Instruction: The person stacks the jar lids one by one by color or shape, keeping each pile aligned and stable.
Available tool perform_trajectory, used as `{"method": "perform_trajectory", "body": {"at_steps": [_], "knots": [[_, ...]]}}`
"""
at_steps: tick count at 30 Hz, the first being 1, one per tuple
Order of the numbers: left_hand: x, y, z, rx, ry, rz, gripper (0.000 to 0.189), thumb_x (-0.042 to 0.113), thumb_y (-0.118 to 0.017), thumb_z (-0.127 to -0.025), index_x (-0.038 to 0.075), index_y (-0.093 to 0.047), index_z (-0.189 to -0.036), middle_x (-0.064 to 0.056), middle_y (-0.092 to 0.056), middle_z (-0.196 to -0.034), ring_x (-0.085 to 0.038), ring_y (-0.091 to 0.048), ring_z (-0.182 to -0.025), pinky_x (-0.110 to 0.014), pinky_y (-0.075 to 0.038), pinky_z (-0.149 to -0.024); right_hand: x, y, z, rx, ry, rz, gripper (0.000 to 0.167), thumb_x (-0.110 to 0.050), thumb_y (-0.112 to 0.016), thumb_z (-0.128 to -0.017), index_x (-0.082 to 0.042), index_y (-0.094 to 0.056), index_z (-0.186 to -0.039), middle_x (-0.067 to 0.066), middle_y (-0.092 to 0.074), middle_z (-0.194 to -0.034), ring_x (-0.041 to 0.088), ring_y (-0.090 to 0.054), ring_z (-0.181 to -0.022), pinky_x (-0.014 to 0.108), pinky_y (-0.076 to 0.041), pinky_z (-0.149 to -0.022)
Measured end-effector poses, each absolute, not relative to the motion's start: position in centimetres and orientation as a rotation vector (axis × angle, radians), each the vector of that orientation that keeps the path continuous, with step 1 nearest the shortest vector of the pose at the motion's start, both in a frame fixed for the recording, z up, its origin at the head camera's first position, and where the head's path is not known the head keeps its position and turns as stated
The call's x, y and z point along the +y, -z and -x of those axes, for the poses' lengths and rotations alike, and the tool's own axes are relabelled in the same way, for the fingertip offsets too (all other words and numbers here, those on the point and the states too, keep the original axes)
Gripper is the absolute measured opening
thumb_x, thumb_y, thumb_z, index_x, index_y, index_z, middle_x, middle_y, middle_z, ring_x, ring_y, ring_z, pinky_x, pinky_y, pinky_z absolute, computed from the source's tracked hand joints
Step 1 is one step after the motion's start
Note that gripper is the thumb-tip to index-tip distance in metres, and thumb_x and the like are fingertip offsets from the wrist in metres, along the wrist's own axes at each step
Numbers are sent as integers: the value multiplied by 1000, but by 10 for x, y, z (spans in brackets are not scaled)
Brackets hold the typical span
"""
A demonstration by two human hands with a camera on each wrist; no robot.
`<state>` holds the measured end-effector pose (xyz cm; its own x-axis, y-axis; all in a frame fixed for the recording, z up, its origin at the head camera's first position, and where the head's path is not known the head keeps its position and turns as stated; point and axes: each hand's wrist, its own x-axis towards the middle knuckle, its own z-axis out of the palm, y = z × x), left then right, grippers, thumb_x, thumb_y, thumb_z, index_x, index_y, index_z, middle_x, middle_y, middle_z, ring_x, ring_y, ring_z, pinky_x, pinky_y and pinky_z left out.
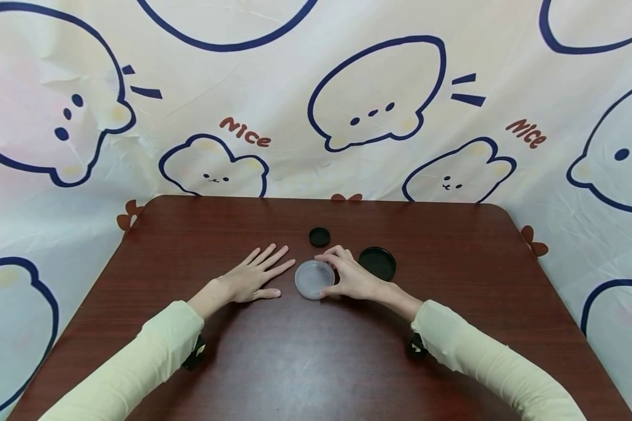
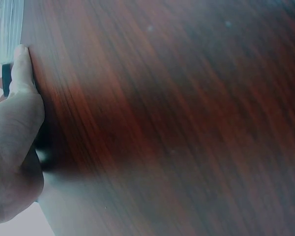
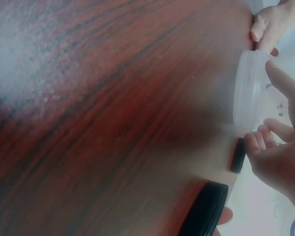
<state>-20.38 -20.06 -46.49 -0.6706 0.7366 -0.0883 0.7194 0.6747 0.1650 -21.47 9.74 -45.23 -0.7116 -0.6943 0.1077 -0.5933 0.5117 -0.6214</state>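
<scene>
1. Pale cream sleeves (image 1: 495, 359) reach in closest.
2. A translucent round plastic container (image 1: 313, 279) sits on the reddish-brown wood-grained worktop (image 1: 295, 362), the right hand (image 1: 354, 278) pinching its right side.
3. Left hand (image 1: 250, 279) lies just beside, fingers spread.
4. Beyond: a small black round disc (image 1: 319, 237); rightward, a larger black round disc (image 1: 377, 264).

Hangs behind and along both sides: a pale cloth backdrop (image 1: 289, 117), printed with cartoon heads (image 1: 373, 112) in thick dark-blue outline. Reads "Nice" (image 1: 244, 133) in reddish-brown letters, twice (slanting a little downward to the right each time). Shows brown-petalled printed flowers (image 1: 533, 241) just past the edges of the table (image 1: 453, 251). Runs to dark red-brown wood grain there, rounds off at the far corners, catches a whitish glare (image 1: 305, 374) toward the near side
</scene>
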Motion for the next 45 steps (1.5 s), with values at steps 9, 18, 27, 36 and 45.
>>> {"method": "perform_trajectory", "body": {"at_steps": [9,18,27,36,45], "knots": [[-202,471,205,2745,-255,-1236,69,48,-49,-98,15,-26,-154,-18,-12,-159,-43,-9,-143,-61,-12,-109,156,445,224,2707,1015,920,78,-25,-83,-77,0,-46,-141,18,-38,-134,34,-36,-117,50,-39,-93],[-202,467,205,2752,-247,-1236,69,45,-52,-97,13,-28,-153,-19,-13,-158,-44,-11,-143,-62,-13,-109,203,455,228,2790,1013,692,84,-28,-82,-78,1,-40,-144,24,-28,-140,40,-27,-120,58,-37,-92],[-204,472,206,2750,-240,-1230,70,50,-47,-98,17,-24,-155,-17,-10,-160,-42,-7,-144,-61,-11,-110,209,460,233,2821,997,634,89,-25,-82,-77,4,-35,-146,28,-25,-140,42,-27,-117,57,-37,-90],[-204,478,209,2738,-253,-1225,71,56,-42,-98,21,-21,-156,-13,-7,-161,-39,-4,-145,-59,-9,-110,206,461,222,2801,942,633,89,-25,-83,-76,6,-36,-144,28,-32,-134,44,-29,-120,57,-35,-94],[-202,473,205,2754,-262,-1235,70,49,-50,-97,16,-25,-154,-17,-11,-159,-42,-8,-144,-61,-11,-109,186,459,197,2739,920,817,90,-26,-87,-71,4,-41,-142,21,-37,-132,37,-35,-115,51,-39,-93]]}}
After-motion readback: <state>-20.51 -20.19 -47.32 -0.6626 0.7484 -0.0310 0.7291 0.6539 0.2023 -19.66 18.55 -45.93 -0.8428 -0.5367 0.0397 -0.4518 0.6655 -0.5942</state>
